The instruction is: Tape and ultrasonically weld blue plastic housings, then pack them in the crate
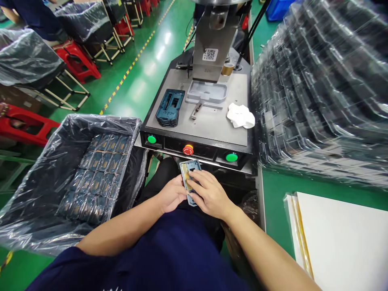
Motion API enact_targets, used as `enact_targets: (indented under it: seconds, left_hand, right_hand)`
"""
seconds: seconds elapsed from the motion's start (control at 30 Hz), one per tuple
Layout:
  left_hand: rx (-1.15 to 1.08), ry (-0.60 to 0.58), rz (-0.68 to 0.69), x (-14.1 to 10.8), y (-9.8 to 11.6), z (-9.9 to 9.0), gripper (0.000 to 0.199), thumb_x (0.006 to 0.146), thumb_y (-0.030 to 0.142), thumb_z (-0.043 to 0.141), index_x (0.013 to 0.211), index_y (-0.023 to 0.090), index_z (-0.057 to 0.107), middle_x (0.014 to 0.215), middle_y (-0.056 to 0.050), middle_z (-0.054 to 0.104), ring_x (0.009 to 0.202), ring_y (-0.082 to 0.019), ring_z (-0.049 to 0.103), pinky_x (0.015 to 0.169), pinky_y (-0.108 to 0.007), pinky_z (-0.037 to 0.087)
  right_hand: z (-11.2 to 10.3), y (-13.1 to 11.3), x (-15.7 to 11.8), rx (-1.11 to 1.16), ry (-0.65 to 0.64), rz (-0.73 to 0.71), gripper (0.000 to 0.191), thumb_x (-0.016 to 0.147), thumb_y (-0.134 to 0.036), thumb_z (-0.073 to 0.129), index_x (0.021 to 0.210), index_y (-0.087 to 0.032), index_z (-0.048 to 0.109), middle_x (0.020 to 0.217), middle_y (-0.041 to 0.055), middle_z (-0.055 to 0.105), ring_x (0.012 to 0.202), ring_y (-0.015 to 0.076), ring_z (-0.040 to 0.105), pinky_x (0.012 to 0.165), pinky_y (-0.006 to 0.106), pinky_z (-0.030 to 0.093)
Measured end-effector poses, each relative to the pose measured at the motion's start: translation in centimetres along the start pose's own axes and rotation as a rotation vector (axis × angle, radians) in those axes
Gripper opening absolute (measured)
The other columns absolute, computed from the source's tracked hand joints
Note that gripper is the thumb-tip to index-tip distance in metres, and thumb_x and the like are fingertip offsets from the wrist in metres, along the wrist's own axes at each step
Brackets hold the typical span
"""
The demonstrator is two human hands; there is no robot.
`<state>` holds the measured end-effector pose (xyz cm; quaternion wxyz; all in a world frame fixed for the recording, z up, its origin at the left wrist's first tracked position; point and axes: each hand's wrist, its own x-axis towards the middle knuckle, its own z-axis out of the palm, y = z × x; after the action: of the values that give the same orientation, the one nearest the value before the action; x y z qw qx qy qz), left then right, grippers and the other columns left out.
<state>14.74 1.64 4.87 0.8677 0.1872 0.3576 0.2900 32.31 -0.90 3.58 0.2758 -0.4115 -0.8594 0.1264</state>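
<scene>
A blue-grey plastic housing [192,165] with a yellowish strip along its left side is held over my lap, just in front of the machine. My left hand [173,194] grips its left edge, fingers closed. My right hand [209,192] lies across its right side, with bent fingers on its inner face and the thumb near its lower end. On the machine's metal plate [212,127] stand a small stack of dark blue housings [170,107], a light grey fixture [207,92], a small metal block [197,110] and a crumpled white cloth [241,116].
The press head [209,52] hangs over the fixture. Green buttons [232,157] and a red button [188,150] line the front. A lined bin [33,190] holds wrapped parts at left; clear trays [321,93] and white sheets [342,242] are at right.
</scene>
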Motion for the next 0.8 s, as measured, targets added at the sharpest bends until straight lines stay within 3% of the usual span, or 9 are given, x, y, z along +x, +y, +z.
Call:
enact_targets:
  seconds: [0.13, 0.23, 0.33, 0.43, 0.57, 0.63, 0.73, 0.8]
  left_hand:
    - [-0.044, 0.030, 0.072, 0.0, 0.4, 0.1, 0.052, 0.057, 0.000, 0.065, 0.106, 0.017, 0.063, 0.096, -0.004, 0.065, 0.088, -0.016, 0.060, 0.078, -0.028, 0.046]
    - [-0.096, 0.053, 0.101, -0.1, 0.6, 0.0, 0.048, 0.056, 0.000, 0.065, 0.100, 0.017, 0.064, 0.100, -0.005, 0.066, 0.092, -0.019, 0.060, 0.084, -0.034, 0.047]
    - [-0.125, 0.065, 0.123, -0.2, 0.8, -0.2, 0.043, 0.056, 0.000, 0.065, 0.096, 0.016, 0.066, 0.098, -0.006, 0.067, 0.092, -0.019, 0.060, 0.085, -0.034, 0.047]
    - [-0.120, 0.065, 0.152, -0.4, 1.2, -0.4, 0.040, 0.058, 0.002, 0.067, 0.095, 0.015, 0.066, 0.094, -0.005, 0.067, 0.089, -0.017, 0.060, 0.085, -0.033, 0.047]
    - [0.022, 0.012, 0.223, -0.6, 2.7, -1.6, 0.047, 0.062, 0.009, 0.065, 0.107, 0.018, 0.059, 0.115, -0.008, 0.063, 0.106, -0.023, 0.059, 0.093, -0.039, 0.046]
    - [0.285, 0.145, 0.334, -0.4, 4.2, -3.2, 0.050, 0.064, 0.012, 0.064, 0.112, 0.018, 0.053, 0.118, -0.011, 0.061, 0.108, -0.024, 0.058, 0.095, -0.040, 0.046]
    - [0.925, 0.560, 0.558, 0.1, 7.4, -6.9, 0.049, 0.069, 0.017, 0.061, 0.117, 0.017, 0.048, 0.121, -0.013, 0.057, 0.114, -0.025, 0.055, 0.104, -0.041, 0.040]
    - [1.372, 0.818, 0.591, 0.3, 9.7, -9.9, 0.053, 0.074, 0.021, 0.058, 0.125, 0.014, 0.045, 0.131, -0.015, 0.051, 0.126, -0.027, 0.045, 0.111, -0.040, 0.031]
  right_hand:
    - [0.0, -0.6, -0.1, -0.016, 0.111, 0.118, 0.057, 0.084, -0.040, 0.061, 0.134, -0.016, 0.048, 0.136, 0.0200, 0.048, 0.126, 0.0337, 0.046, 0.101, 0.054, 0.043]
    - [0.4, -1.6, -0.2, -0.029, 0.074, 0.270, 0.073, 0.079, -0.049, 0.066, 0.140, -0.017, 0.040, 0.140, 0.0212, 0.043, 0.125, 0.0369, 0.046, 0.097, 0.055, 0.046]
    - [0.9, -2.3, -0.2, -0.024, 0.041, 0.376, 0.075, 0.081, -0.041, 0.065, 0.143, -0.016, 0.033, 0.139, 0.0217, 0.041, 0.123, 0.0365, 0.047, 0.097, 0.054, 0.048]
    - [0.4, -2.5, 0.5, 0.008, 0.039, 0.360, 0.072, 0.082, -0.032, 0.062, 0.145, -0.015, 0.030, 0.136, 0.0209, 0.042, 0.123, 0.0346, 0.046, 0.099, 0.054, 0.047]
    - [-2.5, -1.1, 3.0, -0.032, 0.049, 0.279, 0.075, 0.081, -0.027, 0.059, 0.147, -0.017, 0.025, 0.137, 0.0189, 0.043, 0.125, 0.0332, 0.043, 0.103, 0.053, 0.043]
    - [-4.5, 0.4, 4.6, -0.112, 0.063, 0.267, 0.076, 0.080, -0.027, 0.059, 0.147, -0.018, 0.025, 0.137, 0.0185, 0.042, 0.126, 0.0336, 0.043, 0.105, 0.053, 0.041]
    - [-7.4, 3.9, 7.3, -0.224, 0.072, 0.277, 0.075, 0.078, -0.029, 0.061, 0.145, -0.017, 0.031, 0.136, 0.0175, 0.044, 0.125, 0.0341, 0.044, 0.106, 0.053, 0.039]
    - [-9.0, 6.7, 9.0, -0.278, 0.079, 0.302, 0.074, 0.075, -0.032, 0.063, 0.142, -0.016, 0.036, 0.134, 0.0168, 0.046, 0.124, 0.0347, 0.045, 0.106, 0.052, 0.038]
